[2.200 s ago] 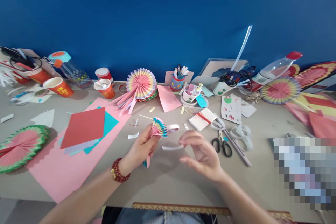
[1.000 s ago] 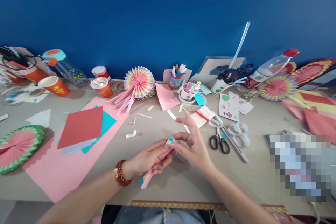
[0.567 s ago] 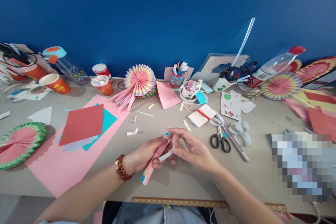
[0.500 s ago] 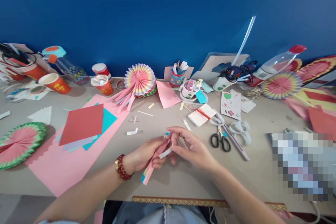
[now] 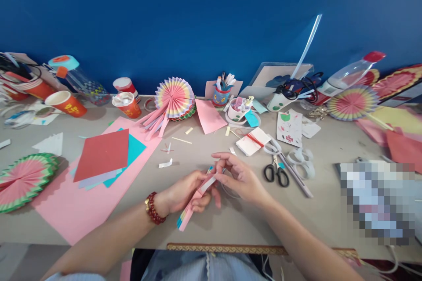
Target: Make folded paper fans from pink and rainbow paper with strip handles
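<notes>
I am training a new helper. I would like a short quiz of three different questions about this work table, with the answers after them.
1. True or false: the left hand holds the folded pink paper.
2. Which colour are the handles of the scissors?
A) Red
B) Black
C) Green
3. Fill in the missing word: the dark red bracelet is worn on the ____ wrist.

Key: 1. True; 2. B; 3. left
</notes>
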The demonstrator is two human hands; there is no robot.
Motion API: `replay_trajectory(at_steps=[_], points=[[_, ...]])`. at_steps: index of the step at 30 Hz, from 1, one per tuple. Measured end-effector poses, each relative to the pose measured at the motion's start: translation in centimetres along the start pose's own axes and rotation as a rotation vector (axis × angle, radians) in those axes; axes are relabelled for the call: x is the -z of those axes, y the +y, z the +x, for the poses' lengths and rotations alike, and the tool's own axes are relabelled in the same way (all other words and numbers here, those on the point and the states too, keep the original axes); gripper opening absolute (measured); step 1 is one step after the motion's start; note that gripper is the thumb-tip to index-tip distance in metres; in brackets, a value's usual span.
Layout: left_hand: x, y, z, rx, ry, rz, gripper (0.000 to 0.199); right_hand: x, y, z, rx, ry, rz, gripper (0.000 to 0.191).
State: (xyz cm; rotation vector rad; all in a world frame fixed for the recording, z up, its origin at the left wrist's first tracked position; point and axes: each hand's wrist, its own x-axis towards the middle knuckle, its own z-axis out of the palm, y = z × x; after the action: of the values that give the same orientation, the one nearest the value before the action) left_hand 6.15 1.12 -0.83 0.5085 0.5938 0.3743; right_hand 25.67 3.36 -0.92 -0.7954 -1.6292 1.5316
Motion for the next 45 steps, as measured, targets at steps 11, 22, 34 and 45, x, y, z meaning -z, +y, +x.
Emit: replay_trajectory(at_steps=[11, 22, 34, 45], points=[[0.7, -0.7, 0.1, -0.118, -0.095, 0.003, 0.028, 0.1, -0.6, -0.1, -0.029, 0.033, -0.057, 0.041], [-0.2, -0.5, -0.4, -0.144, -0.048, 0.084, 0.020, -0.3, -0.7, -0.7, 0.189, 0.129, -0.426, 0.041], [0.0, -0.9, -0.4, -0.187, -0.073, 0.091, 0.013, -0.6, -0.5, -0.5, 0.451, 0.144, -0.791, 0.044], [-0.2, -0.8, -0.5, -0.200, -0.068, 0.131, 0.014, -0.8, -0.4, -0.2, 0.550, 0.158, -0.922, 0.045]])
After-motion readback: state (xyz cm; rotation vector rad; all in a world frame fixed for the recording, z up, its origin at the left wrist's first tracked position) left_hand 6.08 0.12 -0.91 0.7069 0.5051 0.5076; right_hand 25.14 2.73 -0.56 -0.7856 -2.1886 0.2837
